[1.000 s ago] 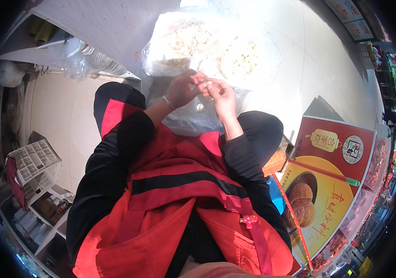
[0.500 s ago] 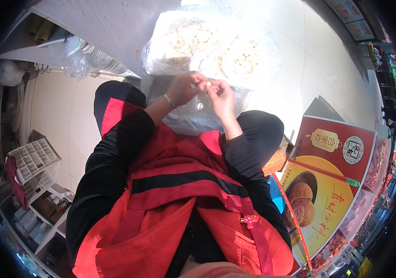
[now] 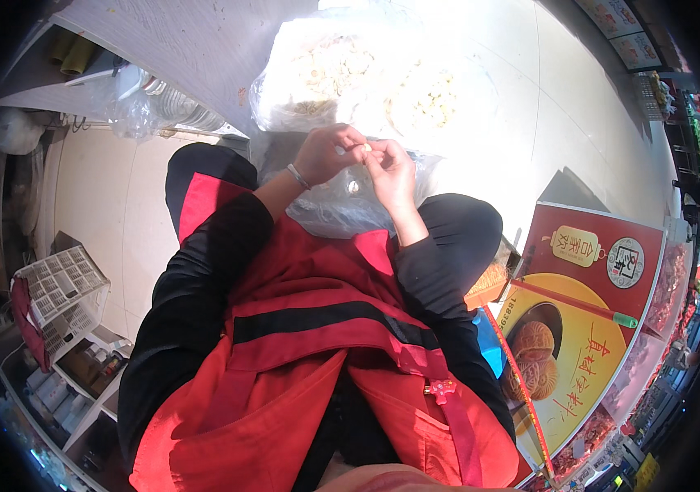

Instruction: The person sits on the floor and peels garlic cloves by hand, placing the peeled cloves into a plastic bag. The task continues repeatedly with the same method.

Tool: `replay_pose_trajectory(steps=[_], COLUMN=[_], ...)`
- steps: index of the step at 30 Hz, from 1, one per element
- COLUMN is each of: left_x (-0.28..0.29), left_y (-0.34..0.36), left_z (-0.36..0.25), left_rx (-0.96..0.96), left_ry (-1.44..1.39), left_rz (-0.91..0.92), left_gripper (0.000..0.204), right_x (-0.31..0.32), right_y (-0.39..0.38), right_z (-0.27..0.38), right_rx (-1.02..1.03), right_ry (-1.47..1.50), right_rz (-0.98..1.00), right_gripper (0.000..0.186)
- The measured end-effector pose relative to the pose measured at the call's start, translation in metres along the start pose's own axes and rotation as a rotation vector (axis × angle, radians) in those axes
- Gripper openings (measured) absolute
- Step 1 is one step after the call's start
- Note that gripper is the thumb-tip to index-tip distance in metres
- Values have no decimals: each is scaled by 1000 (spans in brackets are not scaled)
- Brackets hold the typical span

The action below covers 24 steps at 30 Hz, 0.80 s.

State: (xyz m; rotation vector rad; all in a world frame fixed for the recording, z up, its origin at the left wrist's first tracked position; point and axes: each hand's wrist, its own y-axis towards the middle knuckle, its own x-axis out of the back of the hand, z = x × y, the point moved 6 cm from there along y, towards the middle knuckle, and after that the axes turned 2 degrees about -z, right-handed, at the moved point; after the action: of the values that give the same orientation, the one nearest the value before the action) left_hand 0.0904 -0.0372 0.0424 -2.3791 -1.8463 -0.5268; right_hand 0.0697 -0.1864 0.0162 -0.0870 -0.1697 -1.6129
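Observation:
My left hand (image 3: 325, 156), with a bracelet at its wrist, and my right hand (image 3: 393, 175) meet at their fingertips. Both are closed in a pinch on one small pale yellow piece (image 3: 366, 148), too small for its kind to show. Beneath them, between my knees, lies a clear plastic bag (image 3: 325, 217) with a small white piece (image 3: 353, 187) on or in it. Just beyond my hands rests a white plastic bag (image 3: 265, 105) bearing a heap of pale bits (image 3: 338, 70). Beside it on the right is a pile of yellowish pieces (image 3: 434, 100), washed out by sunlight.
A grey wooden panel (image 3: 194, 41) and a shelf with stacked clear containers (image 3: 178, 107) stand at the far left. Lower left is a white plastic crate (image 3: 63, 279). At my right are a red and yellow printed box (image 3: 588, 287) and a green-ended stick (image 3: 588, 306).
My hands keep nearly the same place and pinch, with only slight finger movement around the small pale piece. The bags and piles stay where they were.

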Motion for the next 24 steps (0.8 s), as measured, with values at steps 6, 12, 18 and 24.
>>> replay_pose_trajectory(steps=[6,12,18,24], left_x=[-2,-2,0,2], left_y=[-1,0,2,2], left_z=[10,10,6,-4], left_rx=[155,108,78,-18], left_ry=[-354,-262,-150,-48], left_rz=[65,50,35,11], left_gripper=[13,14,13,13], right_x=[-7,-6,-6,-4], right_y=[0,0,1,0], right_z=[0,7,12,13], right_rx=[-91,-135,-98,-49], right_ry=[305,333,286,75], right_rz=[91,97,115,90], right_gripper=[10,16,22,21])
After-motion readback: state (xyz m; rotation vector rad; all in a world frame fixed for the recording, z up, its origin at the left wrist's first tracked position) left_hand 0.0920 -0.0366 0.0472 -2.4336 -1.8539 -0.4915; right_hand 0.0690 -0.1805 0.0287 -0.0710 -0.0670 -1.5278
